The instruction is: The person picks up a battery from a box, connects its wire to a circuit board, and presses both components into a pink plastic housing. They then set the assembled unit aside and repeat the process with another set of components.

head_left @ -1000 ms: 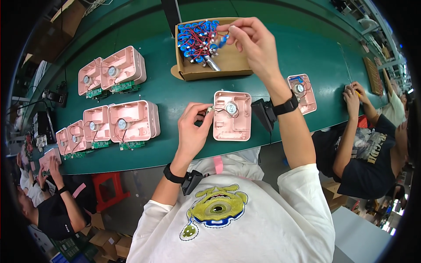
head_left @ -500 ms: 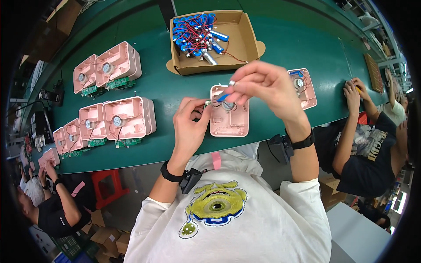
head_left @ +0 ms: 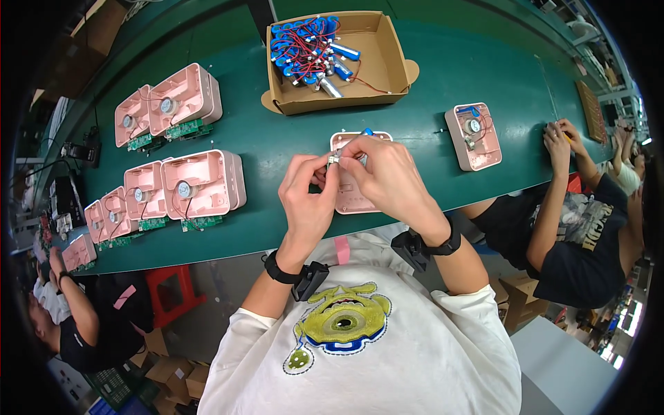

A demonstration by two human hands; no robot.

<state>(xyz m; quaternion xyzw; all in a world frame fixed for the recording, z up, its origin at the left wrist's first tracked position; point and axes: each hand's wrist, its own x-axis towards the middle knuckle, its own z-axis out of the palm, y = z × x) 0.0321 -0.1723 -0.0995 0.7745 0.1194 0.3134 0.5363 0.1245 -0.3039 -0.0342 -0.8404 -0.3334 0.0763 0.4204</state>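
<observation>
Above the left part of a pink plastic housing (head_left: 356, 202), my two hands meet fingertip to fingertip. My left hand (head_left: 309, 194) is closed in a pinch on a small circuit board, now mostly covered by the fingers. Facing it, my right hand (head_left: 391, 169) pinches a small white plug (head_left: 334, 159); whether plug and board are joined is too small to tell. A blue cylindrical battery (head_left: 367, 131) shows just beyond my right knuckles, at the housing's far edge. My right hand hides much of the housing's inside.
An open cardboard box (head_left: 377, 62) of blue batteries with red and black leads stands beyond my hands. Several pink housings (head_left: 200, 183) with speakers and green boards sit at left. Another housing (head_left: 473, 138) with a battery lies at right. A co-worker's hands (head_left: 559, 142) are farther right.
My right hand has come down and left with the white plug, meeting my left fingertips. The blue battery has swung to the housing's far edge. My left hand has shifted slightly right.
</observation>
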